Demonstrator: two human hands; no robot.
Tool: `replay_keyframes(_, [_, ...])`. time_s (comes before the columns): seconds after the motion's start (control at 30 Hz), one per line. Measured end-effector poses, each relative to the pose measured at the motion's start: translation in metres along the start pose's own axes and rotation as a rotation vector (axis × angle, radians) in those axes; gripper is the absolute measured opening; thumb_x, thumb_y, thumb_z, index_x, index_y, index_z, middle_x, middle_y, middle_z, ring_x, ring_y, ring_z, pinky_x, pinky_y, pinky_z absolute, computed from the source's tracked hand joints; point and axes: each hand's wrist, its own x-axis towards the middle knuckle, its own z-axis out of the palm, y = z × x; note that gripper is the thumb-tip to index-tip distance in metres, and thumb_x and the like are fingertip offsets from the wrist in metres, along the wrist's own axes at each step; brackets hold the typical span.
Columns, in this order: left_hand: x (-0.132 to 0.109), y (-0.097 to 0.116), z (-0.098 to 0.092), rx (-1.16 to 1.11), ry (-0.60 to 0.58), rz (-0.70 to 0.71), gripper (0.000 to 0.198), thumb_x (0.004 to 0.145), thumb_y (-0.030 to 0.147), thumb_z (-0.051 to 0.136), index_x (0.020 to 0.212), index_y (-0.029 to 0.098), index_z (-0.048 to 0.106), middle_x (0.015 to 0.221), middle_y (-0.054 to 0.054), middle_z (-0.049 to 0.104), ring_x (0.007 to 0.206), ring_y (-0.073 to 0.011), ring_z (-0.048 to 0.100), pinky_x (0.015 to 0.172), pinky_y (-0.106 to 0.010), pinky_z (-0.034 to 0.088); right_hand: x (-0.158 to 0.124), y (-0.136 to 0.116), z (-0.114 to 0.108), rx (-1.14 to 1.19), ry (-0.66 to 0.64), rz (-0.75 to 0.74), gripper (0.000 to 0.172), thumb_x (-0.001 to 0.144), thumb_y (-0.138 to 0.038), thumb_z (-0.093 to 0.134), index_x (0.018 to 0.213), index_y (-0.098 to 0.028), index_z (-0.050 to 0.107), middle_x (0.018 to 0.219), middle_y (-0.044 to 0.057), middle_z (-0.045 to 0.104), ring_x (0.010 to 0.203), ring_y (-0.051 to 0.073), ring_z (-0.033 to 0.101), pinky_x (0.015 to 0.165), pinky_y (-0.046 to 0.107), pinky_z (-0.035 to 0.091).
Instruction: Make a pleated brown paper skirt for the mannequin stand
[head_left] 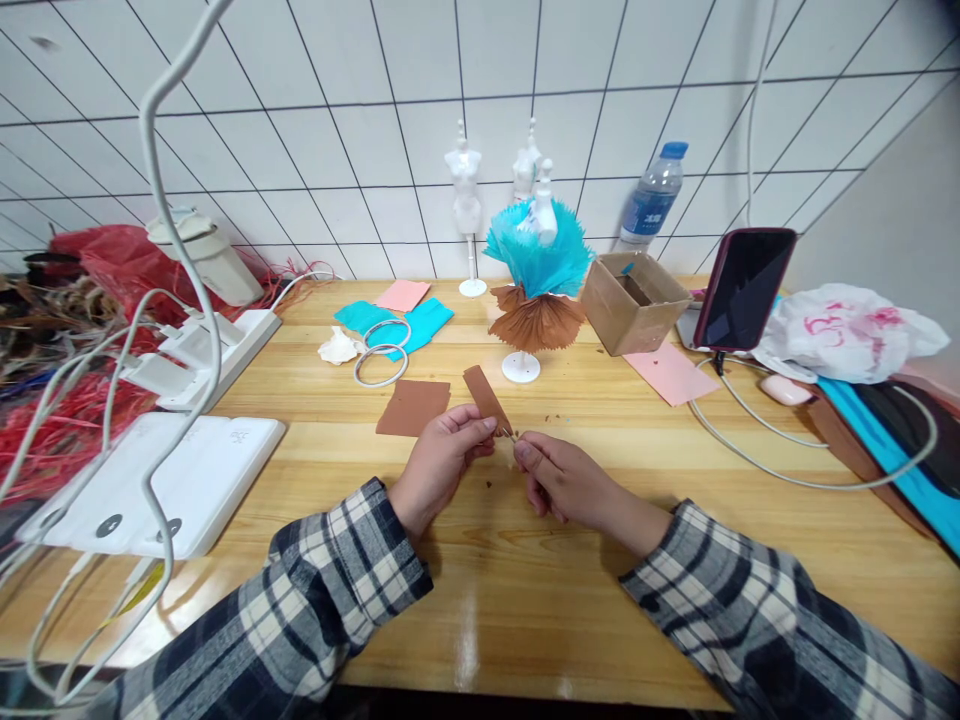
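Note:
My left hand pinches the lower end of a folded brown paper strip between thumb and fingers. My right hand is closed around what look like small scissors; only the metal tips show, touching the strip's lower end, and the rest is hidden in the hand. Tiny brown scraps lie close by. Just left of the strip rests a flat brown paper square. Behind my hands stands a small white mannequin dressed in pleated turquoise paper above a pleated brown skirt.
Two silver rings lie by turquoise paper. Behind are another mannequin, a cardboard box and a bottle. A phone stands right. Left are a power strip, a white flat device and a hanging cable.

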Motion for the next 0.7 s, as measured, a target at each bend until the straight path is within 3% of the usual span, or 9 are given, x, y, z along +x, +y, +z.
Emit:
replay_keyframes(0.33, [-0.0003, 0.0009, 0.0007, 0.002, 0.0, -0.01, 0.02, 0.069, 0.025, 0.078, 0.083, 0.014, 0.069, 0.077, -0.001, 0.066, 0.07, -0.0097, 0.059, 0.07, -0.022, 0.046, -0.0007, -0.0014, -0.0012, -0.062, 0.018, -0.022, 0.035, 0.098, -0.047, 0.03, 0.076, -0.023, 0.04, 0.044, -0.009, 0.046, 0.035, 0.008, 0.038, 0.045, 0.021, 0.033])
replay_keyframes(0.7, [0.0008, 0.0005, 0.0004, -0.019, 0.021, 0.006, 0.02, 0.069, 0.026, 0.079, 0.081, 0.014, 0.067, 0.077, -0.001, 0.066, 0.07, -0.0096, 0.061, 0.069, -0.022, 0.048, -0.0007, -0.0021, -0.0009, -0.071, 0.0, 0.021, 0.036, 0.097, -0.052, 0.03, 0.078, -0.023, 0.04, 0.045, -0.008, 0.048, 0.034, 0.009, 0.04, 0.039, 0.02, 0.031])
